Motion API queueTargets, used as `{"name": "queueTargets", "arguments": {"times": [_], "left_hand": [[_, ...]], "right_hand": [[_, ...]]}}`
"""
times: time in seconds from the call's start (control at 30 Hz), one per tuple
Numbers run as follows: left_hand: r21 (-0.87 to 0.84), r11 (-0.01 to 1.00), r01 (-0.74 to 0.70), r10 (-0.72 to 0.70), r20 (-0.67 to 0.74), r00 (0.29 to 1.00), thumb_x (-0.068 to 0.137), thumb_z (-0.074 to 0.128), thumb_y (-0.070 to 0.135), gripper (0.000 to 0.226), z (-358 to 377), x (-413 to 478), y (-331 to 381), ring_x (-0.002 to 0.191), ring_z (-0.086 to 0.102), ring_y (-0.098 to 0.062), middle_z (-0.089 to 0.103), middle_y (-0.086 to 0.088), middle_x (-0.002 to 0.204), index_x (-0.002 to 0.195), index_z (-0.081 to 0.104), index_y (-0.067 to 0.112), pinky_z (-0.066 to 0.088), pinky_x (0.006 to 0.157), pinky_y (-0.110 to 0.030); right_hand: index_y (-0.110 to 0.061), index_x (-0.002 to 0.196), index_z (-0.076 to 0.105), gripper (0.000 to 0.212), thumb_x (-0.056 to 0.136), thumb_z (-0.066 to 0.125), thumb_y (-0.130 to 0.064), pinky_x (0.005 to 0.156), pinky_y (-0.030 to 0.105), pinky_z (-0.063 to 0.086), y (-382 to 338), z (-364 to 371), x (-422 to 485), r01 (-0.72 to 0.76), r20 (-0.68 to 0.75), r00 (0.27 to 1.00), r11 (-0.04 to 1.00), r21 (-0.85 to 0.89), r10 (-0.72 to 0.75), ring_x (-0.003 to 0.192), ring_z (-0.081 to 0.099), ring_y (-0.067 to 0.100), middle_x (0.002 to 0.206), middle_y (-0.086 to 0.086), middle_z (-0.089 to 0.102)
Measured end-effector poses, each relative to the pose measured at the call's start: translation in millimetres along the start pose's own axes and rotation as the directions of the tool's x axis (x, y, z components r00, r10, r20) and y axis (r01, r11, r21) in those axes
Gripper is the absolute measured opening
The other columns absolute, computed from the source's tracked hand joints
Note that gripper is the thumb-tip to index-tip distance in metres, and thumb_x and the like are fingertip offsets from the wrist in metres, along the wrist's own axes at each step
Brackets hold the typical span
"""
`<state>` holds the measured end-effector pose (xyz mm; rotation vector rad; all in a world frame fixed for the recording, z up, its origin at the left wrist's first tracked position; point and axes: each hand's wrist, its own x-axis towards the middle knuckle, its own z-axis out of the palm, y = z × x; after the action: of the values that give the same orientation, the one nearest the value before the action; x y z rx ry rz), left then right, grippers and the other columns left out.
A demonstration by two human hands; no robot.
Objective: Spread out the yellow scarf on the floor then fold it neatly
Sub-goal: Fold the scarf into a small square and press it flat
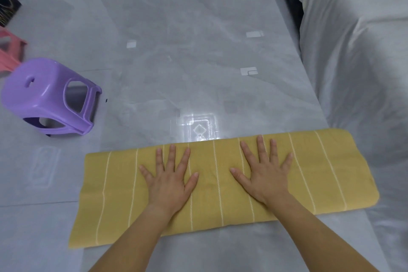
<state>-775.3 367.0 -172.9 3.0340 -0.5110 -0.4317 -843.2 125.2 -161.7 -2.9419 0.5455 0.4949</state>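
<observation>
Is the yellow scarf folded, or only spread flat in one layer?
Folded: the yellow scarf lies as a narrow band with a thick, rounded right end. Left hand and right hand lie flat on it.

Floor (198,28): we see glossy grey marbled tiles filling most of the frame, with a bright light reflection just below the centre.
Scarf (123,183): yellow with thin white stripes, it lies flat on the tiles as a long folded band across the lower part of the frame.
Purple stool (44,95): we find it at the left edge, apart from the scarf.
Pink stool (11,51): upper left, only partly in view.
White sheet (353,51): it drapes down the right side, and the scarf's right end reaches it.
</observation>
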Motion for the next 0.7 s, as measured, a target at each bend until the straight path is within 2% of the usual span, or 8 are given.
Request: {"name": "queueTargets", "arguments": {"times": [0.1,0.2,0.37,0.47,0.6,0.7], "left_hand": [[-0.003,1.0,-0.001,0.001,0.012,1.0,0.082,0.003,0.075,0.069,-2.2,-0.2,0.5,0.143,-0.005,-0.033,-0.004,0.002,0.155,0.144,-0.002,0.046,0.005,0.098,-0.076],[-0.02,1.0,-0.019,0.019,0.024,1.0,0.079,-0.001,0.077,0.071,-5.8,0.7,-1.6,0.142,-0.012,-0.032,-0.014,0.003,0.153,0.142,-0.009,0.047,0.002,0.1,-0.074],[-0.048,0.997,-0.066,0.066,0.0,0.998,0.085,0.006,0.074,0.067,-11.9,-3.9,-2.9,0.143,-0.006,-0.032,-0.005,0.001,0.156,0.145,-0.002,0.046,0.008,0.101,-0.074],[-0.002,0.996,-0.087,0.087,0.025,0.996,0.087,0.011,0.073,0.066,-5.1,-4.6,-5.2,0.143,-0.001,-0.033,0.007,-0.002,0.157,0.146,0.005,0.044,0.015,0.097,-0.077],[0.042,0.994,-0.097,0.096,0.04,0.995,0.087,0.016,0.072,0.067,0.1,0.3,-5.4,0.142,0.006,-0.035,0.015,-0.005,0.156,0.147,0.013,0.041,0.018,0.093,-0.078],[0.043,0.993,-0.106,0.103,0.054,0.993,0.087,0.016,0.071,0.067,0.1,1.6,-3.6,0.142,0.01,-0.037,0.018,-0.006,0.155,0.147,0.015,0.04,0.017,0.092,-0.079]], "right_hand": [[-0.051,0.138,-0.021,0.08,0.07,0.0,-0.087,0.105,0.068,-0.006,0.0,-4.4,-0.6,0.0,0.028,1.0,1.0,0.011,0.0,0.139,-0.026,0.03,0.155,-0.003,-0.023],[-0.052,0.136,-0.023,0.083,0.067,0.005,-0.088,0.106,0.067,-0.007,-4.0,-15.2,-4.6,-0.002,0.043,0.999,0.997,0.076,-0.001,0.139,-0.026,0.03,0.153,-0.003,-0.028],[-0.054,0.136,-0.023,0.086,0.068,0.017,-0.089,0.105,0.066,-0.012,-30.7,-26.9,-15.2,0.107,0.013,0.994,0.987,0.123,-0.11,0.135,-0.035,0.03,0.149,-0.005,-0.036],[-0.055,0.14,-0.01,0.086,0.069,0.02,-0.09,0.105,0.068,-0.009,-41.4,-13.0,-12.9,0.12,0.005,0.993,0.987,0.111,-0.121,0.139,-0.026,0.032,0.154,-0.004,-0.022],[-0.047,0.144,0.02,0.084,0.071,0.023,-0.089,0.1,0.073,0.009,-44.8,-2.6,-6.1,0.111,0.031,0.993,0.993,0.033,-0.112,0.142,0.008,0.039,0.156,0.002,0.015],[-0.045,0.144,0.021,0.085,0.072,0.022,-0.089,0.1,0.073,0.007,-46.0,-0.3,-4.5,0.125,0.021,0.992,0.992,-0.008,-0.125,0.142,0.01,0.04,0.156,0.003,0.016]]}}
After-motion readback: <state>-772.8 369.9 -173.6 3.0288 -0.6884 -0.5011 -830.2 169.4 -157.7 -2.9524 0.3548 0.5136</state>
